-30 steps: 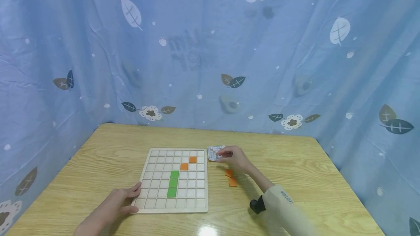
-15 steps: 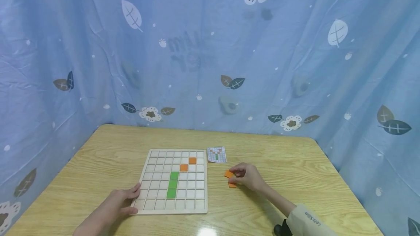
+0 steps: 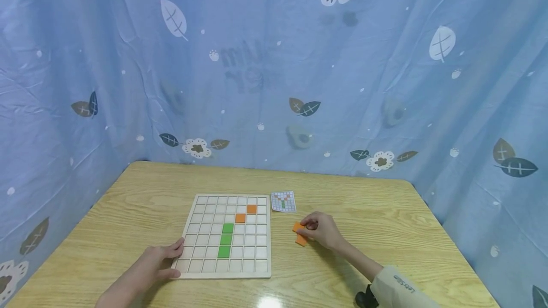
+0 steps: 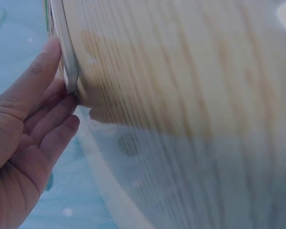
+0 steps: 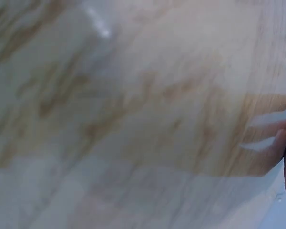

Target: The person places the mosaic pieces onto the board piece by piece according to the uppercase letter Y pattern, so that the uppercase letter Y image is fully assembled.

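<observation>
A pale wooden grid board lies on the table, with green tiles in a column and two orange tiles rising diagonally to the right. My left hand holds the board's lower left corner, thumb and fingers at its edge; in the left wrist view the hand pinches that edge. Right of the board, my right hand pinches at an orange tile with thumb and forefinger. A second orange tile lies just below it, partly hidden by the thumb.
A small pattern card with a Y-shaped figure lies beside the board's upper right corner. The wooden table extends around these things, with a blue patterned curtain behind and at both sides.
My right hand has left the card and come down to the loose orange tiles. The lower tile has shifted slightly left and turned. My left hand has stayed at the board.
</observation>
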`<state>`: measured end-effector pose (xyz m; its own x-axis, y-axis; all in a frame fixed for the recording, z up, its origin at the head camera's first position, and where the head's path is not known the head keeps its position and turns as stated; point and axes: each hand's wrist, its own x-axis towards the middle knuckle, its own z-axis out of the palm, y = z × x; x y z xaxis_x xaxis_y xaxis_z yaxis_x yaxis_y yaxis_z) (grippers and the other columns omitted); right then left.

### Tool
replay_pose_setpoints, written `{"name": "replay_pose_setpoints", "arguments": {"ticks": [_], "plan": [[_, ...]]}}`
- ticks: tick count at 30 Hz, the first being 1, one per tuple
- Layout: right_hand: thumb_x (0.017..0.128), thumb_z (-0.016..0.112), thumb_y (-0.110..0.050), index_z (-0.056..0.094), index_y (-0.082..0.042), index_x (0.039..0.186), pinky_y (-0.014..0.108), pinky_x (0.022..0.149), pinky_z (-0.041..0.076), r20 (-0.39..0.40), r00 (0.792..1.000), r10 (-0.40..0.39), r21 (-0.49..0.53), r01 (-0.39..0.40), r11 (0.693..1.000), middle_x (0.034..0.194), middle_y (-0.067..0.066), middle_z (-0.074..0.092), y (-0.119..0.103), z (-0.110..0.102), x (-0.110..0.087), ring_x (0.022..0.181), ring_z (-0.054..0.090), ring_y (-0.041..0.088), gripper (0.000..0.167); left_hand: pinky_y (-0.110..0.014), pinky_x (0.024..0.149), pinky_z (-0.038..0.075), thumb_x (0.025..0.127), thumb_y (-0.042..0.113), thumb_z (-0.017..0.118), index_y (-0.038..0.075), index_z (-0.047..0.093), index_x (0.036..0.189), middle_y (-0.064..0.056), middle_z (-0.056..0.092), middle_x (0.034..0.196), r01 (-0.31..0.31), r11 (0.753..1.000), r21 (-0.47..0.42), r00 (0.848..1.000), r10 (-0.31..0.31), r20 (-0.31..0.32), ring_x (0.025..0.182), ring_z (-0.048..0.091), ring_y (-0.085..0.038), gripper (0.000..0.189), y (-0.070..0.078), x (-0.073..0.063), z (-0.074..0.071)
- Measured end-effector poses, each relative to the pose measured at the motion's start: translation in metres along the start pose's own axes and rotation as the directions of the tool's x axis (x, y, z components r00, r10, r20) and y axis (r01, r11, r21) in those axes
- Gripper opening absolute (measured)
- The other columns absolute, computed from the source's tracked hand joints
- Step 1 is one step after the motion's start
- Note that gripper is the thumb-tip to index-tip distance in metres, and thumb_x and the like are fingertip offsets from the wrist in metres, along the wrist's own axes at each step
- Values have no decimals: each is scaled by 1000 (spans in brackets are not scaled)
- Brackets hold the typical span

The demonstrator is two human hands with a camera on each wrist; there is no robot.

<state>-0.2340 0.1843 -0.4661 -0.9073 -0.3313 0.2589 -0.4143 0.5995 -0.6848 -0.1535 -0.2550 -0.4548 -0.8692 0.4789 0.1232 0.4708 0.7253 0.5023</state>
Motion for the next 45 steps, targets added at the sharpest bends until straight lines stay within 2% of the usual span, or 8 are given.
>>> {"name": "replay_pose_setpoints", "arguments": {"ticks": [7, 12, 17, 24, 29, 35, 40, 45], "plan": [[75, 83, -16, 71, -2, 85, 19, 60, 52, -41, 999, 31, -31, -32, 999, 83, 4, 65, -9, 4, 5, 71, 60, 12, 21, -58, 89, 44, 71, 17, 79, -19, 56, 115, -35, 48, 128, 14, 1000, -6, 1000, -14, 16, 109, 52, -54, 62, 0, 1, -1], [78, 80, -12, 70, -2, 83, 19, 59, 51, -34, 999, -16, -56, 14, 998, 78, 3, 65, -12, 4, 8, 67, 60, 9, 15, -58, 87, 45, 70, 19, 79, -19, 57, 114, -36, 49, 126, -27, 1000, 4, 1000, 27, -9, 108, 52, -54, 62, -2, 0, 1], [81, 75, -11, 68, -2, 84, 19, 57, 53, -19, 997, -81, -43, 80, 996, 73, 0, 66, -9, 4, 10, 64, 60, 6, 11, -57, 90, 44, 70, 20, 78, -18, 57, 115, -34, 48, 128, -4, 1000, -23, 1000, 4, -4, 111, 50, -53, 63, 0, -1, 1], [82, 76, -9, 72, -1, 91, 20, 61, 56, -15, 995, -97, 38, 98, 994, 81, 4, 70, -8, 2, 18, 67, 62, 6, 12, -57, 90, 43, 70, 19, 78, -18, 56, 117, -34, 47, 129, 10, 999, -33, 1000, -10, 0, 113, 49, -53, 64, 2, 0, 0], [82, 75, -8, 73, 0, 94, 22, 65, 57, -31, 989, -147, 126, 149, 981, 86, 9, 71, -15, 8, 29, 71, 65, 10, 15, -58, 90, 43, 70, 19, 78, -18, 56, 117, -34, 47, 129, 10, 1000, -17, 1000, -10, 0, 112, 50, -53, 64, 2, 0, 0], [82, 75, -5, 72, 2, 93, 26, 68, 58, -68, 983, -172, 175, 181, 968, 86, 11, 69, -35, 22, 41, 72, 64, 15, 14, -59, 89, 43, 70, 20, 78, -20, 55, 116, -36, 47, 128, -1, 1000, -12, 1000, 1, 6, 111, 49, -55, 64, 0, -2, 0], [80, 74, 2, 69, 10, 91, 32, 68, 59, -46, 978, -204, 229, 209, 951, 84, 21, 67, -71, 25, 47, 70, 65, 27, 14, -59, 91, 42, 70, 20, 78, -19, 56, 116, -35, 47, 129, 13, 999, -31, 1000, -13, 11, 113, 48, -54, 64, 1, -1, 0], [81, 73, 3, 69, 13, 91, 26, 65, 58, -17, 972, -234, 242, 231, 942, 82, 24, 66, -102, 31, 56, 70, 65, 32, 15, -61, 90, 40, 70, 20, 78, -19, 55, 116, -36, 46, 129, 24, 998, -55, 1000, -23, 17, 113, 48, -55, 65, 2, 0, -1]]}}
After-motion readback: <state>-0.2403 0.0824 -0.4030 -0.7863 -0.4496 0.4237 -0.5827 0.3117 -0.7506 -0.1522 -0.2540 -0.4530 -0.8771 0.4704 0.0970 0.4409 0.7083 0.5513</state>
